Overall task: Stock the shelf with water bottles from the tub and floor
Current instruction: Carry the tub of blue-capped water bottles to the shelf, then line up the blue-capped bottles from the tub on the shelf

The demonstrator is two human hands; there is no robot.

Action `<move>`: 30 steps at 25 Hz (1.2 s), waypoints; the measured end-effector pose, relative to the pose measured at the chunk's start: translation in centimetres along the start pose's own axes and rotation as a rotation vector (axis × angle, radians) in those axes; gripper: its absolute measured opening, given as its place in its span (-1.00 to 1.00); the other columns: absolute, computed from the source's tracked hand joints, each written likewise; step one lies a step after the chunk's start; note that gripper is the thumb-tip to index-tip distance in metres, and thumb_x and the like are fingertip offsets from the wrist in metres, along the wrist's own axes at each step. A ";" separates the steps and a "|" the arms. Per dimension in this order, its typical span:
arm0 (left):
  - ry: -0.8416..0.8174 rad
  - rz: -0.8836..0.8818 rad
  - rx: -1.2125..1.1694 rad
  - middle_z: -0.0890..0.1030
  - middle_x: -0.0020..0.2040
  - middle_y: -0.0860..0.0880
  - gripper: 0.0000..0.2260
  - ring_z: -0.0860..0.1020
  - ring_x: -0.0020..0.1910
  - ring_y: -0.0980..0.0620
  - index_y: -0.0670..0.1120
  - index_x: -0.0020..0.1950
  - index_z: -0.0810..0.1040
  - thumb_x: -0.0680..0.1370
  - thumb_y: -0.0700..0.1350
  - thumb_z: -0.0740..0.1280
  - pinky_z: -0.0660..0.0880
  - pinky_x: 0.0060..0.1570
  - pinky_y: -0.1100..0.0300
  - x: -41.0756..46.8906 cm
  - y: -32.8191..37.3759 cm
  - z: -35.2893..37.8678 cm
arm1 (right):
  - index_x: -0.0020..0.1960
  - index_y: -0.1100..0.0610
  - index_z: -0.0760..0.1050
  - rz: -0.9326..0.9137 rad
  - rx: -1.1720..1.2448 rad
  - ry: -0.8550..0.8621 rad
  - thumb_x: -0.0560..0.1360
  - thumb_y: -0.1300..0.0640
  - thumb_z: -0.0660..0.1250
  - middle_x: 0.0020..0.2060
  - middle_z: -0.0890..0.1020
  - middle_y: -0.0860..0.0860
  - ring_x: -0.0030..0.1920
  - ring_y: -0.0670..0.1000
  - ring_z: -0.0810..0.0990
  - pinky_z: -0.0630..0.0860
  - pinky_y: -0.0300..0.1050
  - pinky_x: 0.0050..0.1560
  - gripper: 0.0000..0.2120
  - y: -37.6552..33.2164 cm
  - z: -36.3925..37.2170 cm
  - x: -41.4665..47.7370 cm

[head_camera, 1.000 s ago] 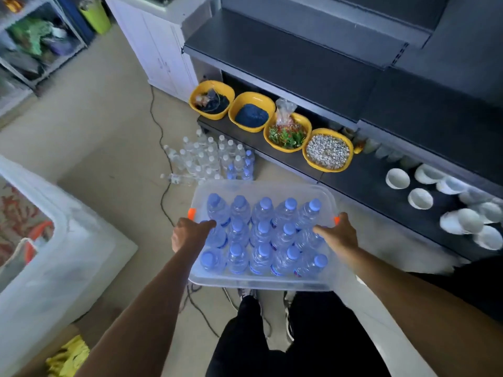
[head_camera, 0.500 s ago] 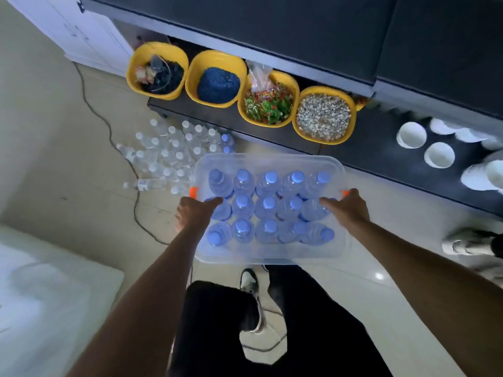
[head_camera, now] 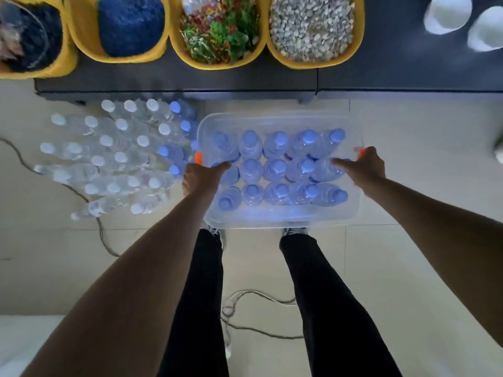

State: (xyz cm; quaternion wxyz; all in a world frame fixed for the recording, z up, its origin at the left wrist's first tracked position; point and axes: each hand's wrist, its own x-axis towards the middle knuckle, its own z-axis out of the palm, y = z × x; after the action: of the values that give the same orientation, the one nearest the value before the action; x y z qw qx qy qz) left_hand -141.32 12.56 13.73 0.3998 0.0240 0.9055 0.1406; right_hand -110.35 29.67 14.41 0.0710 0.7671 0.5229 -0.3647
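Observation:
A clear plastic tub (head_camera: 277, 217) with orange handle clips holds several blue-capped water bottles (head_camera: 277, 170) standing in rows. My left hand (head_camera: 201, 176) grips the tub's left rim by the orange clip, thumb inside. My right hand (head_camera: 363, 165) grips the right rim the same way. The tub sits low over the floor, just in front of the dark bottom shelf (head_camera: 174, 80). To the tub's left, several white-capped bottles (head_camera: 114, 156) stand and lie in a cluster on the floor.
Yellow bins (head_camera: 84, 47) with dark cloth, blue material, plastic greenery and gravel fill the shelf's left part. White bowls (head_camera: 446, 14) sit at its right. A cable (head_camera: 253, 295) loops on the tiled floor between my legs. A white object lies at the bottom left.
I have stepped close to the shelf and bent down. The tub has come down toward the floor beside the floor bottles. Both hands keep their grip on the rims.

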 end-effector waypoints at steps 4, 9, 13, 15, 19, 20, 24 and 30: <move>-0.012 0.035 0.042 0.63 0.24 -0.15 -0.16 0.61 0.21 -0.17 -0.13 0.36 0.51 0.25 0.34 0.55 0.55 0.13 0.03 6.1 1.5 4.6 | 0.33 0.10 0.42 0.051 0.027 0.031 0.22 -0.26 0.58 0.15 0.65 0.10 0.07 0.23 0.69 0.65 0.19 0.10 -0.19 1.7 4.4 5.1; -0.022 0.047 0.054 0.63 0.25 -0.14 -0.21 0.61 0.22 -0.16 -0.10 0.38 0.51 0.27 0.29 0.56 0.56 0.16 0.04 12.0 2.4 8.4 | 0.34 0.12 0.42 0.055 0.049 0.066 0.25 -0.26 0.56 0.19 0.62 0.10 0.10 0.23 0.67 0.63 0.16 0.12 -0.19 1.9 8.6 9.9; 0.009 0.048 0.057 0.62 0.27 -0.10 -0.21 0.60 0.23 -0.14 -0.09 0.41 0.47 0.29 0.26 0.56 0.56 0.20 -0.01 15.1 3.0 9.4 | 0.36 0.11 0.42 0.039 0.080 0.059 0.26 -0.24 0.57 0.20 0.59 0.08 0.15 0.17 0.65 0.63 0.21 0.13 -0.19 0.5 10.6 12.5; 0.015 0.052 0.061 0.60 0.29 -0.09 -0.20 0.59 0.23 -0.14 -0.10 0.43 0.44 0.31 0.25 0.55 0.54 0.19 0.02 16.2 3.0 9.5 | 0.37 0.11 0.42 0.028 0.096 0.058 0.27 -0.22 0.57 0.16 0.58 0.05 0.14 0.16 0.65 0.64 0.21 0.12 -0.20 0.3 11.9 13.3; 0.053 0.080 0.096 0.57 0.31 -0.11 -0.20 0.56 0.27 -0.17 -0.10 0.45 0.41 0.33 0.24 0.54 0.52 0.23 -0.01 17.2 2.7 9.8 | 0.36 0.09 0.41 0.033 0.121 0.083 0.25 -0.22 0.56 0.09 0.54 -0.02 0.12 0.15 0.65 0.63 0.14 0.11 -0.21 0.6 13.4 13.8; 0.056 0.081 0.088 0.56 0.32 -0.12 -0.20 0.55 0.28 -0.17 -0.13 0.43 0.41 0.33 0.24 0.54 0.51 0.24 -0.02 17.2 2.7 10.0 | 0.36 0.08 0.40 0.038 0.127 0.076 0.25 -0.22 0.56 0.13 0.55 0.00 0.13 0.15 0.65 0.63 0.13 0.11 -0.20 0.7 13.4 13.9; 0.097 0.090 0.090 0.50 0.37 -0.18 -0.24 0.46 0.37 -0.21 -0.21 0.39 0.40 0.36 0.18 0.55 0.42 0.32 -0.04 16.3 2.8 10.3 | 0.40 0.12 0.38 0.042 0.084 0.096 0.31 -0.15 0.56 0.31 0.51 0.11 0.30 0.17 0.53 0.50 0.01 0.20 -0.23 0.7 13.6 13.9; 0.272 0.558 0.290 0.45 0.37 -0.18 -0.36 0.41 0.35 -0.22 -0.18 0.44 0.39 0.44 0.04 0.44 0.29 0.32 -0.01 11.4 2.1 10.3 | 0.42 0.17 0.34 -0.338 -0.331 0.295 0.42 0.02 0.46 0.34 0.41 0.19 0.30 0.28 0.41 0.41 0.13 0.25 -0.36 -1.0 13.1 10.4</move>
State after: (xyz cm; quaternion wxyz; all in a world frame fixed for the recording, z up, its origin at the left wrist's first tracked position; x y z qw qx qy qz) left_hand -141.62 18.76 -0.47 0.2139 0.3084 0.9196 0.1160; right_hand -115.65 31.56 -1.39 0.0565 0.6918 0.7006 -0.1657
